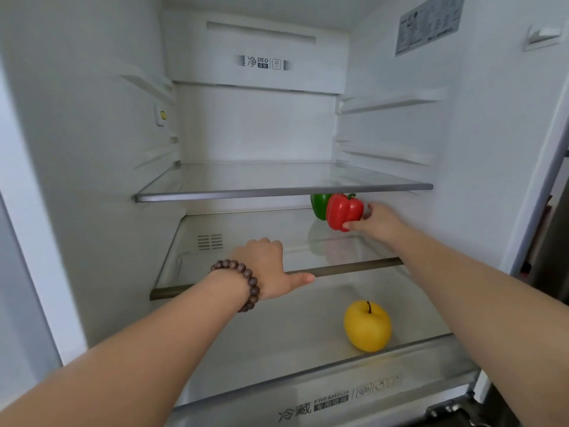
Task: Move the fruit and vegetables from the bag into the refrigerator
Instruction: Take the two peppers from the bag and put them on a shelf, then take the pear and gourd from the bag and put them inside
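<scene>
"DEO" on rear panel point(258, 61); "FRESHBOX" on drawer point(331, 396)

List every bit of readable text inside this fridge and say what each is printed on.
"净 DEO": air duct panel on the back wall; small characters beneath too blurred.
"冷藏" and "FRESHBOX": drawer front; the line under it and the icons unreadable.
Specification sticker, upper right wall: too small to read.

Domestic kitchen setting: open white refrigerator point(252, 124), glass shelves point(283, 190), crisper drawer point(326, 396) marked "FRESHBOX".

Both hands reach forward, left point(271, 266) curled, right point(380, 221) pinching.
</scene>
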{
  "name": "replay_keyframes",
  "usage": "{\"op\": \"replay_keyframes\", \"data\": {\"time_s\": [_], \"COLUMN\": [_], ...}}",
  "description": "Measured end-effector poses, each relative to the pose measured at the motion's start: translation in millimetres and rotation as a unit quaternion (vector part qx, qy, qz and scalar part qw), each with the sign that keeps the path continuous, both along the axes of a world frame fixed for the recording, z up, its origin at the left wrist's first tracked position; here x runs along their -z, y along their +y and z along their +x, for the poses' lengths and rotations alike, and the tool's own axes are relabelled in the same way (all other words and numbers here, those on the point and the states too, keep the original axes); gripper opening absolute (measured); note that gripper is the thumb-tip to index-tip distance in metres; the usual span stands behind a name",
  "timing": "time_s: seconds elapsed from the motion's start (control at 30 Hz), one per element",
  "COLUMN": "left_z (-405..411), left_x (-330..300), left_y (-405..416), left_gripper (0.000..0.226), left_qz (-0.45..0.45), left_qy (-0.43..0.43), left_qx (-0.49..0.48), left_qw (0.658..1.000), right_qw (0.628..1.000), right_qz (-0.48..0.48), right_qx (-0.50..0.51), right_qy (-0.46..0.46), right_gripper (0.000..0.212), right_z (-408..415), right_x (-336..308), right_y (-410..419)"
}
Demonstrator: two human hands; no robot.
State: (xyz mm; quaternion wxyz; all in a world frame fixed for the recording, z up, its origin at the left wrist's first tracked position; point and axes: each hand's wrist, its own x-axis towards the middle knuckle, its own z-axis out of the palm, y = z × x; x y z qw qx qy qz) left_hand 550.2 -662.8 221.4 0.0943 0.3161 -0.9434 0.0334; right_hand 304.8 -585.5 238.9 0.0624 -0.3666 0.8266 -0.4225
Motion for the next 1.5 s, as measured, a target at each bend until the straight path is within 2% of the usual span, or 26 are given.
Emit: {"op": "replay_keyframes", "data": {"time_s": [0.1, 0.2, 0.47, 0.57, 0.7, 0.97, 1.2, 1.37, 1.5], "left_z": [0.9, -0.3, -10.0, -4.3, 5.3, 44.7, 85.9, 118.2, 142.7], "left_x": [-2.0, -4.0, -9.2, -22.0, -32.5, 4.8, 74.6, 124.5, 156.2], "left_y": [0.3, 2.8, 32.3, 47.9, 65.3, 157.3, 276.7, 373.6, 454.8], "left_gripper": [0.085, 0.087, 0.075, 0.069, 0.078, 0.077, 0.076, 0.072, 0.071], "left_qz": [0.015, 0.023, -0.031, -0.042, -0.055, -0.028, 0.033, 0.075, 0.107], "left_qy": [0.010, 0.023, 0.033, 0.059, 0.094, 0.187, 0.168, 0.133, 0.103], "left_qx": [0.014, 0.022, 0.109, 0.148, 0.178, 0.278, 0.370, 0.442, 0.511], "left_qw": [1.000, 0.999, 0.993, 0.986, 0.978, 0.942, 0.913, 0.884, 0.847], "right_qw": [0.999, 0.998, 0.982, 0.970, 0.961, 0.957, 0.944, 0.914, 0.866], "right_qz": [0.022, 0.005, -0.006, -0.003, 0.013, 0.023, 0.042, 0.074, 0.083], "right_qx": [0.042, 0.051, 0.030, 0.025, 0.049, 0.137, 0.251, 0.362, 0.469], "right_qy": [0.007, 0.032, 0.184, 0.240, 0.273, 0.256, 0.208, 0.169, 0.150], "right_gripper": [0.087, 0.076, 0.049, 0.044, 0.047, 0.050, 0.048, 0.046, 0.039], "right_z": [11.9, 37.7, 111.6, 132.8, 156.0, 219.2, 315.7, 384.3, 440.6], "right_x": [-1.9, -5.3, 10.4, 21.7, 39.0, 82.8, 134.5, 167.9, 191.5], "right_y": [12.4, 33.6, 109.7, 146.4, 192.8, 279.0, 403.0, 497.2, 570.2]}}
